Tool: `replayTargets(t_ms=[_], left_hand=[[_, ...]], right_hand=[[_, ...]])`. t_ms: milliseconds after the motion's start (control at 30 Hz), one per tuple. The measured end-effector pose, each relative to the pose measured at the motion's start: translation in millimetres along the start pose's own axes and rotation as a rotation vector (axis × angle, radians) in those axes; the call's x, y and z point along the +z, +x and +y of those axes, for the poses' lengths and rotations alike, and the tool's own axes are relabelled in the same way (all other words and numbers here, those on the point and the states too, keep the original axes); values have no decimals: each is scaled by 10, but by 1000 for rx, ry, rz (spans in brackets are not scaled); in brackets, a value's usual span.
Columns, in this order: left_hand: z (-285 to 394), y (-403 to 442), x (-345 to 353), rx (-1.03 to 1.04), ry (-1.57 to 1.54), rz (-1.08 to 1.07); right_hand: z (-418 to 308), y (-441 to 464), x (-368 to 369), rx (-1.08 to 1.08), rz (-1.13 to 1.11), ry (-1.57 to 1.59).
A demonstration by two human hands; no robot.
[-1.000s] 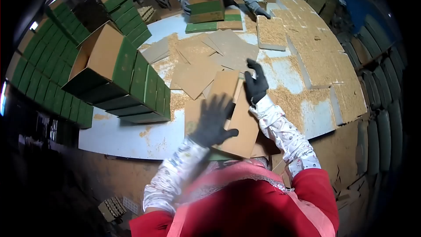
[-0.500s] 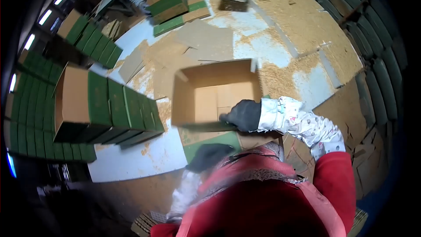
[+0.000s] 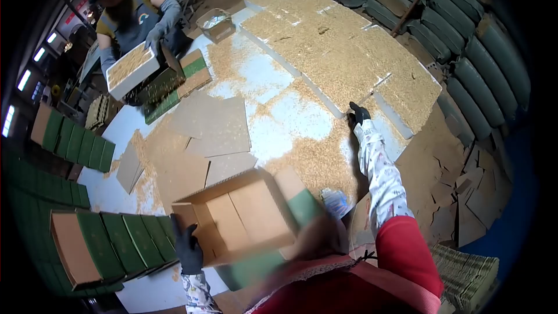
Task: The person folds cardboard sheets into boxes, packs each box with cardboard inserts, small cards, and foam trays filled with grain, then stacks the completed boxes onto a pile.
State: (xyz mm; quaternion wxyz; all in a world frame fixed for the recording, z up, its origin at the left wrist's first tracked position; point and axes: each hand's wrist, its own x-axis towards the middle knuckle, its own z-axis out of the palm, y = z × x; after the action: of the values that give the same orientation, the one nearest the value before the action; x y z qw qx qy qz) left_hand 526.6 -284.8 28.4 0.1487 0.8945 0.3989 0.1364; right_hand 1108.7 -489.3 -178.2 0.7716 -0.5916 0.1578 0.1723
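Note:
My left hand, in a dark glove, is against the left wall of an open cardboard box. Its fingers are spread at the rim. The box has bare brown insides and green outer flaps, the near one blurred. My right hand, gloved too, stretches far forward to the near edge of a shallow white tray heaped with yellowish shreds. Its fingers are apart at the tray's corner; I cannot tell how firmly they touch. A second filled tray lies just right of that hand.
Across the table, a co-worker tilts a white tray over a green box. Green boxes stand in rows at left. Flat cardboard sheets and a small plastic packet lie on the table. Dark green bundles are stacked at right.
My right hand has let go of the box's near side and reached forward to the trays. My left hand has come to the box's left wall. The view has shifted; the co-worker now tilts a tray.

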Motion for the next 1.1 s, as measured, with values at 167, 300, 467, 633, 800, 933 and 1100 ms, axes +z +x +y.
replayTargets(t_ms=[167,300,467,633,800,933,1100], left_hand=[[-205,50,98,63,103,14],[3,90,60,59,107,39],[26,74,63,57,121,53],[160,91,41,-5,-10,44],[58,67,54,27,36,62],[-72,115,49,86,-3,77],[33,193,-48,136,20,37]], right_hand=[[507,354,223,-169,261,288],[225,233,211,-122,263,405],[298,311,197,5,268,707],[197,427,29,138,61,711],[369,607,131,-435,263,-28],[426,864,272,-388,399,-156],[-429,-195,220,395,-179,338]])
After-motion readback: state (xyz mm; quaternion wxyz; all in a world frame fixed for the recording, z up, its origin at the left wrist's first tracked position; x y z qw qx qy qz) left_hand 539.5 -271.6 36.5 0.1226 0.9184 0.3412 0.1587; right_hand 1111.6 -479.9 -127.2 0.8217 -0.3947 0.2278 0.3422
